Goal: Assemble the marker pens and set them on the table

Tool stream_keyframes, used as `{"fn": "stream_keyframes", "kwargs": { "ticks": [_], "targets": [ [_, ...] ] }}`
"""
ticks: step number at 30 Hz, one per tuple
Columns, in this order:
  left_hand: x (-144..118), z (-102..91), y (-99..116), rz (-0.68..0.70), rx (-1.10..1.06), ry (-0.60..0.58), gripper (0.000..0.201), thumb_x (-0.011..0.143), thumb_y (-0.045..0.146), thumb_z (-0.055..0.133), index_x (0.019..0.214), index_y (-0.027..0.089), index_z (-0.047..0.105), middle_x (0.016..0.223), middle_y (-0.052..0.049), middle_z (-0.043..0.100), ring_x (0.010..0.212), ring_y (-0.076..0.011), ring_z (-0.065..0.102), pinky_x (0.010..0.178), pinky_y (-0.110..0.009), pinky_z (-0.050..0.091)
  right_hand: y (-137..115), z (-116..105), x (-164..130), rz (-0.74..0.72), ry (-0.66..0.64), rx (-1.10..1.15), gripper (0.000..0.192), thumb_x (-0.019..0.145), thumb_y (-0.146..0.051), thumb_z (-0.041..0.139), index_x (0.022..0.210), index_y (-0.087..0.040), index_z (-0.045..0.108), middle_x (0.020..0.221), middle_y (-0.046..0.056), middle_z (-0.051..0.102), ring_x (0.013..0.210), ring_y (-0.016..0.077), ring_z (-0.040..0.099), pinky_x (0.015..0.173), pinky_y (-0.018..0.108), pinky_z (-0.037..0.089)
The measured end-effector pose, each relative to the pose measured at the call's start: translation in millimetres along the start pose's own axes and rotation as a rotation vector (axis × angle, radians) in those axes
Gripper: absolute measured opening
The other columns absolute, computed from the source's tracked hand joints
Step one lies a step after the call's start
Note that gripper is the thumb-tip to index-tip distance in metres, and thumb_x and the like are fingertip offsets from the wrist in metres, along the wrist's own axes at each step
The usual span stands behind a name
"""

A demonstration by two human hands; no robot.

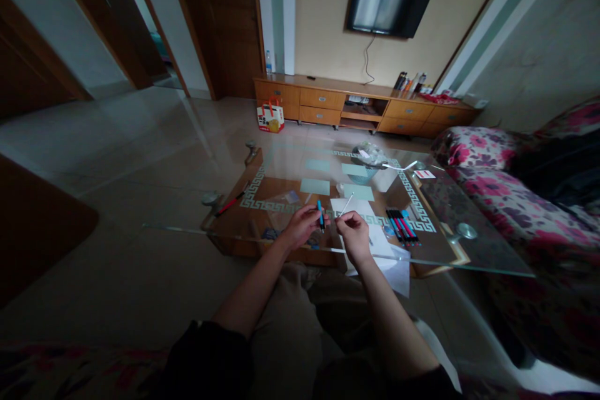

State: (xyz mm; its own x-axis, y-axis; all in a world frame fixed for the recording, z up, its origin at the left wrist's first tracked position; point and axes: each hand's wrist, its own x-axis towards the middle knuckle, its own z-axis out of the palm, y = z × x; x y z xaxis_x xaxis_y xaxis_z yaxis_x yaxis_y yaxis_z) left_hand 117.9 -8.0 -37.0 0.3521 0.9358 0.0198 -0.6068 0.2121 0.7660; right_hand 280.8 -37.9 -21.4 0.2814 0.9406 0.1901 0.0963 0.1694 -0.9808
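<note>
L hand (304,224) is closing its fingers round a blue pen barrel (320,213), holding it roughly upright just over the near edge of the glass coffee table (469,256). R hand (352,229) is pinching the lower end of a thin white refill (347,203), which is tilting up and away from the thumb. The two hands are sitting close together but not touching; barrel and refill are apart.

Containers: a bluish bowl (363,174) w/ a crumpled clear plastic bag (370,153) on top is standing at the far side of the table; contents too small to tell. A red-and-white carton w/ handle (270,116) is sitting on the tiled floor by the wooden TV cabinet (328,99).

Materials: tabletop is clear glass w/ a white key-pattern border, wood frame beneath. White paper sheets (398,262) are lying under the R hand, hanging over the edge. A row of red, black and blue pens (402,225) is lying just right of it. Pale green cards (315,186) are lying flat mid-table. A red pen (230,204) is lying at the left edge.
</note>
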Motion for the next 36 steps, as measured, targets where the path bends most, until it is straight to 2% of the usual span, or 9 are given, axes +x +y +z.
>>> {"fn": "stream_keyframes", "kwargs": {
  "ticks": [3, 5, 11, 16, 19, 22, 29, 33, 36],
  "targets": [
    [0.9, -2.4, -2.0, 0.0, 0.006, -0.028, 0.033, 0.075, 0.029, 0.082, 0.097, 0.012, 0.064, 0.092, -0.01, 0.074, 0.084, -0.0226, 0.074, 0.082, -0.035, 0.055, -1.4, 2.3, 0.8, 0.012, -0.024, 0.126, 0.033, 0.071, -0.038, 0.07, 0.096, -0.019, 0.06, 0.067, -0.003, 0.059, 0.055, 0.0115, 0.049, 0.056, 0.025, 0.043],
    [1.4, -4.0, -3.6, -0.005, 0.009, -0.039, 0.033, 0.074, 0.029, 0.083, 0.096, 0.012, 0.064, 0.093, -0.011, 0.074, 0.085, -0.0228, 0.073, 0.083, -0.037, 0.055, -3.3, 2.6, 0.4, 0.016, -0.045, 0.173, 0.038, 0.073, -0.039, 0.069, 0.104, -0.019, 0.061, 0.066, -0.004, 0.058, 0.054, 0.0113, 0.048, 0.055, 0.025, 0.042],
    [1.9, -7.9, -8.0, -0.029, 0.051, -0.088, 0.039, 0.071, 0.027, 0.084, 0.103, 0.012, 0.068, 0.098, -0.012, 0.073, 0.087, -0.0239, 0.072, 0.085, -0.038, 0.053, -2.3, -0.5, 0.4, -0.001, -0.022, 0.229, 0.028, 0.081, -0.044, 0.065, 0.091, -0.018, 0.064, 0.08, 0.001, 0.065, 0.057, 0.01, 0.049, 0.054, 0.024, 0.039],
    [3.0, -9.3, -11.0, -0.036, 0.158, -0.123, 0.036, 0.069, 0.026, 0.085, 0.1, 0.011, 0.072, 0.093, -0.009, 0.073, 0.082, -0.0188, 0.07, 0.081, -0.031, 0.051, -2.3, -1.5, 2.2, -0.053, -0.01, 0.322, 0.031, 0.08, -0.038, 0.071, 0.105, -0.021, 0.059, 0.072, -0.003, 0.063, 0.053, 0.0096, 0.048, 0.052, 0.023, 0.038],
    [3.2, -8.3, -11.8, -0.048, 0.219, -0.127, 0.036, 0.068, 0.026, 0.086, 0.098, 0.011, 0.074, 0.09, -0.007, 0.072, 0.079, -0.0158, 0.067, 0.08, -0.029, 0.05, -5.3, -1.6, 3.1, -0.064, 0.031, 0.371, 0.024, 0.082, -0.04, 0.07, 0.092, -0.022, 0.057, 0.077, -0.002, 0.065, 0.052, 0.0088, 0.047, 0.05, 0.023, 0.037],
    [3.4, -8.0, -12.2, -0.066, 0.249, -0.118, 0.036, 0.066, 0.027, 0.086, 0.096, 0.011, 0.075, 0.089, -0.007, 0.072, 0.078, -0.015, 0.066, 0.08, -0.029, 0.05, -7.9, -2.4, 3.7, -0.074, 0.087, 0.367, 0.026, 0.082, -0.043, 0.07, 0.082, -0.021, 0.056, 0.086, 0.001, 0.066, 0.053, 0.0087, 0.047, 0.049, 0.024, 0.037],
    [5.2, -12.1, -14.7, -0.069, 0.283, -0.11, 0.035, 0.065, 0.027, 0.087, 0.095, 0.012, 0.076, 0.087, -0.006, 0.072, 0.076, -0.0133, 0.064, 0.078, -0.027, 0.049, -8.7, -4.2, 4.3, -0.079, 0.112, 0.329, 0.028, 0.082, -0.046, 0.069, 0.089, -0.021, 0.059, 0.082, 0.001, 0.067, 0.053, 0.0088, 0.045, 0.05, 0.024, 0.037],
    [4.9, -12.2, -14.0, -0.073, 0.306, -0.104, 0.034, 0.066, 0.028, 0.086, 0.094, 0.012, 0.077, 0.082, -0.005, 0.072, 0.073, -0.0127, 0.063, 0.075, -0.025, 0.047, -10.4, -4.8, 3.2, -0.06, 0.054, 0.304, 0.032, 0.082, -0.043, 0.07, 0.104, -0.022, 0.058, 0.077, -0.001, 0.067, 0.052, 0.0092, 0.046, 0.052, 0.024, 0.039],
    [4.1, -11.4, -12.6, -0.088, 0.315, -0.096, 0.037, 0.064, 0.031, 0.087, 0.094, 0.011, 0.077, 0.078, -0.006, 0.072, 0.071, -0.0132, 0.063, 0.073, -0.026, 0.047, -12.3, -4.8, 1.5, -0.065, 0.038, 0.314, 0.026, 0.085, -0.046, 0.067, 0.096, -0.024, 0.058, 0.079, -0.001, 0.067, 0.053, 0.0098, 0.046, 0.052, 0.025, 0.038]
  ]
}}
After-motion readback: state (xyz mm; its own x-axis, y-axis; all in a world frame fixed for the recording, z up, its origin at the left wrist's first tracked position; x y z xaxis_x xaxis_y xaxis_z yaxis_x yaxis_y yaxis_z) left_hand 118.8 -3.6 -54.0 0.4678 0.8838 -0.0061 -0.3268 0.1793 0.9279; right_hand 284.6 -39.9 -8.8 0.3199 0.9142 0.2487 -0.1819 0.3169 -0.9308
